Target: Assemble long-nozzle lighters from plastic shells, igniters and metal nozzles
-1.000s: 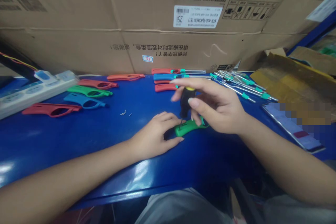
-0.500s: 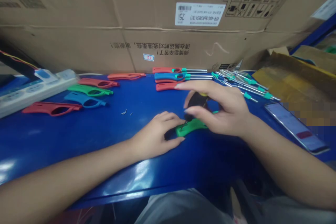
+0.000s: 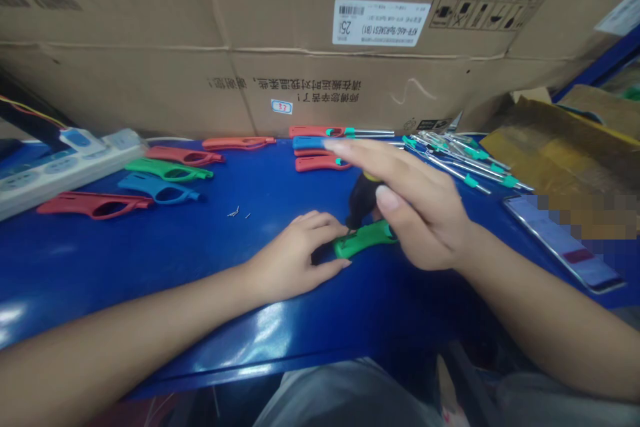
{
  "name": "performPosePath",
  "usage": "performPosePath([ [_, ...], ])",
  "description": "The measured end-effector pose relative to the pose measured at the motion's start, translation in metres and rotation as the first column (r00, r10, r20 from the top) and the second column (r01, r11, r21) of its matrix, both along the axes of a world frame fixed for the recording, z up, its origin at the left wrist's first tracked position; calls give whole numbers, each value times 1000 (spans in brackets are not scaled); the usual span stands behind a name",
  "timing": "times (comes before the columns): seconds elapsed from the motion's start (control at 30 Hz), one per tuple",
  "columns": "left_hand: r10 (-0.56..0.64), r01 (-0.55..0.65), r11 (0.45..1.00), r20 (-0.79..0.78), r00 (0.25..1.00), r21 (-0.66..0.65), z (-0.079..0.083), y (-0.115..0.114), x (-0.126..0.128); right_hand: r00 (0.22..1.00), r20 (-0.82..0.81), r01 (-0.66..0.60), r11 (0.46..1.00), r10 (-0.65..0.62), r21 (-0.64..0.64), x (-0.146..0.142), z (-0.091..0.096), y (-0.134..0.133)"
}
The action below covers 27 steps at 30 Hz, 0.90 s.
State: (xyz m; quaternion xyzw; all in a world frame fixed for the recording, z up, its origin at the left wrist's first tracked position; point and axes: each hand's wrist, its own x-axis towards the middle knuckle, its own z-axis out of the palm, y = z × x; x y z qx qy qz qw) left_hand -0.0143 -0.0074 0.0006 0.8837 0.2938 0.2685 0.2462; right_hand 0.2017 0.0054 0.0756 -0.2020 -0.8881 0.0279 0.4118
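The left hand (image 3: 300,253) rests on the blue table (image 3: 200,253), thumb and forefinger closed about the left end of a green lighter body (image 3: 367,238), which lies between the hands, its far end just short of the right fingers. The right hand (image 3: 425,207) loosely holds a black screwdriver (image 3: 363,203) against its thumb, forefinger stretched out past the handle; the shaft slants down beside the left fingertips, though whether its tip sits in a hole is hard to make out. Beyond the left fingers, to their left, lie small metal pieces (image 3: 234,212); farther left, a blue handle (image 3: 160,187). Just past the right fingertips is a blue lighter (image 3: 307,143), and metal rods (image 3: 465,160) lie beyond the right knuckles
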Motion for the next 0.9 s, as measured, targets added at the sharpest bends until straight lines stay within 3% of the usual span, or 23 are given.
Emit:
performPosePath([
  [0.07, -4, 4, 1000, -11, 1000, -2, 1, 0, 0, 997, -38, -63, 994, 60, -90, -1, -1, 0],
  [0.1, -6, 6, 1000, -9, 1000, -1, 1, 0, 0, 997, -46, -58, 995, 55, -76, -1, -1, 0],
  [0.23, -1, 1, 1000, -1, 1000, -14, 2, 0, 1, 996, 3, 91, 986, -92, 136, 2, 0, -2],
  [0.4, 1, -1, 1000, -20, 1000, -5, 2, 0, 0, 998, -43, -43, 994, 39, -103, 0, 1, 1],
  [0.47, 2, -1, 1000, -18, 1000, 12, 1, 0, 0, 997, -77, -32, 999, 31, -16, 1, 1, 3],
  [0.53, 6, -6, 1000, -13, 1000, 17, 0, 0, 0, 998, -59, 12, 988, -3, 157, 4, 0, 5],
  [0.6, 3, -3, 1000, -14, 1000, 7, 0, 0, -1, 999, -30, 19, 980, -13, 200, 5, 0, 5],
  [0.73, -3, 2, 1000, -34, 999, -8, 1, 0, -1, 996, -45, -75, 992, 71, -100, 4, 0, 4],
  [0.77, 0, 0, 1000, -30, 1000, -1, 1, 0, -1, 995, -63, -90, 990, 83, -113, 4, 1, 4],
  [0.9, 10, -10, 1000, -8, 1000, 15, 1, -1, 0, 1000, -20, -16, 992, 19, 123, 5, 3, 5],
])
